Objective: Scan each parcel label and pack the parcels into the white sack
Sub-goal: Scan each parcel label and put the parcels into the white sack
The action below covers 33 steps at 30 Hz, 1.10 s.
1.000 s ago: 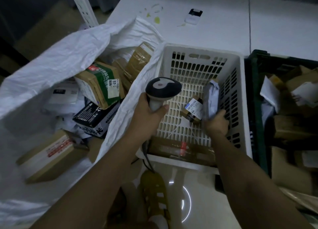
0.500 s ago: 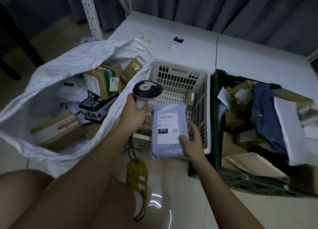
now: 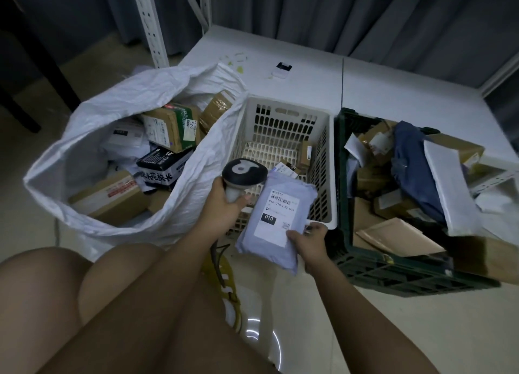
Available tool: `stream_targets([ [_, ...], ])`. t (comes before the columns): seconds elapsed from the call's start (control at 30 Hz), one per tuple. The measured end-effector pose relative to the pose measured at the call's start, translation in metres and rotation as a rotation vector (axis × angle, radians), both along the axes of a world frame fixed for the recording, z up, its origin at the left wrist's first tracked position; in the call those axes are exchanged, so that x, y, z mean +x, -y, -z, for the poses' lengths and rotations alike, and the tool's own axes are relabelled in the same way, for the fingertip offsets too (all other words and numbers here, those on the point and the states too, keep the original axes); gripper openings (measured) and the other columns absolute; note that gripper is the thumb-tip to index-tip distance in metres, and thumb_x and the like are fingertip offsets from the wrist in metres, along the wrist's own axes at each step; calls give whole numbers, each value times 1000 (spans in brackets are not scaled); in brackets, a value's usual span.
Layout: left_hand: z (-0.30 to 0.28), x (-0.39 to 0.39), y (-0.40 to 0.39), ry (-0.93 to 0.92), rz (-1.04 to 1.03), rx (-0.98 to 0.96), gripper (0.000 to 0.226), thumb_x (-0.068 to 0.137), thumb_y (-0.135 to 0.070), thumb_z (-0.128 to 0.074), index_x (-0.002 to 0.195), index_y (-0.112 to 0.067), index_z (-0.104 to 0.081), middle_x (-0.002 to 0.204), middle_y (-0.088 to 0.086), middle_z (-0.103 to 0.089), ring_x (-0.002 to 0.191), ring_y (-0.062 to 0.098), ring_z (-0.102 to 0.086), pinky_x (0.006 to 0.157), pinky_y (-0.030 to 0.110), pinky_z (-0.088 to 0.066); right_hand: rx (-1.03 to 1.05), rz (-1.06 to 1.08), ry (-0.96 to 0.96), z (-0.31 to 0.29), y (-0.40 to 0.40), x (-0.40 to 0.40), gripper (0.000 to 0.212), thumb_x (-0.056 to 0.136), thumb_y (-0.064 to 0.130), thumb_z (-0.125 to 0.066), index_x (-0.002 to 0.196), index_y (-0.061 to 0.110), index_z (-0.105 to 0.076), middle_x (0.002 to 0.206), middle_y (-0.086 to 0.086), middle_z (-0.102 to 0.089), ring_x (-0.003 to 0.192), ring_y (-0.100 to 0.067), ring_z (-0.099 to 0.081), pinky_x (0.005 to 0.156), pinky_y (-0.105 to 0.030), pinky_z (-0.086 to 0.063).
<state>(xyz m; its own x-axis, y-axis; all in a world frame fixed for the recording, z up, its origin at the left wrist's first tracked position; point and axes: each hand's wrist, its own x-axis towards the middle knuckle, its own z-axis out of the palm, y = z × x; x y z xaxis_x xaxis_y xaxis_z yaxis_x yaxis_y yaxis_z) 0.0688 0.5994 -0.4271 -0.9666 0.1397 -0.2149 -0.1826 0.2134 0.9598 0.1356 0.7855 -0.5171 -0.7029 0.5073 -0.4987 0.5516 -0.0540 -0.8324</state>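
sack (image 3: 84, 137) left, basket (image 3: 327, 160) middle, crate (image 3: 344, 177) right, parcels in each

Grey poly mailer (image 3: 276, 219) tilted, white label with black "010" block facing up, over near edge of white slotted basket (image 3: 327, 160); handheld scanner (image 3: 243, 177) just beside it, head over label top; white sack (image 3: 92, 115) open, left of basket, holding boxed parcels (image 3: 170, 126)

floor (image 3: 393, 331): pale tile | on it: white sack (image 3: 92, 126), white basket (image 3: 323, 160), green crate (image 3: 407, 272)
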Motion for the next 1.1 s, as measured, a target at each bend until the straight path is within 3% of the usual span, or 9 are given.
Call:
stream_targets([
  [0.1, 1, 0, 1, 17, -5, 28, 51, 89, -9, -64, 133, -13, -39, 114, -7, -52, 107, 11, -52, 97, 32, -42, -118, 30, 77, 5, -4, -4, 54, 81, -3, -67, 115, 12, -28, 117, -14, -50, 107, -31, -56, 96, -52, -49],
  [0.27, 10, -5, 0, 24, 19, -33, 52, 88, -16, -66, 132, -20, -39, 121, -6, -52, 116, 17, -52, 103, 43, -43, -230, 32, 107, 2, -2, -18, 36, 93, 11, -53, 125, 16, -36, 126, -13, -55, 108, -35, -56, 93, -47, -49],
  [0.43, 13, -7, 0, 27, 33, -63, 54, 87, -20, -68, 132, -20, -39, 122, -4, -53, 117, 20, -53, 102, 47, -44, -109, 82, 158, 8, -3, -26, 49, 100, 34, -47, 138, 6, -36, 134, -18, -52, 116, -39, -54, 99, -53, -46],
  [0.57, 11, -7, -1, 42, 18, 0, 50, 88, -10, -66, 130, -16, -40, 121, -3, -54, 109, 12, -53, 84, 22, -48, -232, 84, 115, 2, -8, -27, 33, 98, 27, -55, 122, 4, -53, 119, -14, -62, 97, -30, -61, 73, -35, -51],
  [0.67, 7, -7, -1, 30, 6, 56, 52, 88, -8, -65, 133, -12, -40, 118, -4, -54, 105, 9, -54, 65, 5, -44, -225, 59, 9, -8, -12, -27, 32, 95, 21, -60, 121, 3, -57, 118, -15, -65, 96, -29, -64, 75, -35, -51],
  [0.8, -3, -7, 0, 3, 9, 82, 56, 89, -9, -64, 138, -16, -39, 124, -4, -55, 109, 10, -56, 84, 20, -51, -84, -23, -134, -33, -15, -30, 23, 96, 14, -58, 118, 7, -56, 102, -7, -67, 81, -14, -64, 56, -19, -48],
  [0.9, -10, -3, 1, -13, 75, 110, 53, 90, -7, -61, 136, -19, -37, 118, -11, -54, 101, -4, -54, 80, 8, -48, -52, -55, -206, -45, -15, -35, 19, 96, 10, -57, 115, 7, -55, 95, 2, -65, 82, -9, -63, 62, -17, -52],
  [1.0, -9, -2, 3, -2, 165, 53, 58, 91, -13, -62, 139, -27, -33, 129, -9, -51, 120, 8, -49, 103, 26, -41, -47, -47, -215, -50, -16, -39, 21, 95, 10, -58, 116, 6, -56, 101, -5, -66, 86, -14, -64, 73, -27, -53],
  [1.1, -6, -1, 5, 9, 194, -15, 62, 90, -19, -63, 142, -30, -30, 132, -9, -49, 124, 12, -46, 109, 34, -37, -49, -35, -216, -51, -16, -43, 21, 95, 12, -59, 116, 9, -55, 104, -7, -65, 90, -18, -64, 82, -36, -53],
])
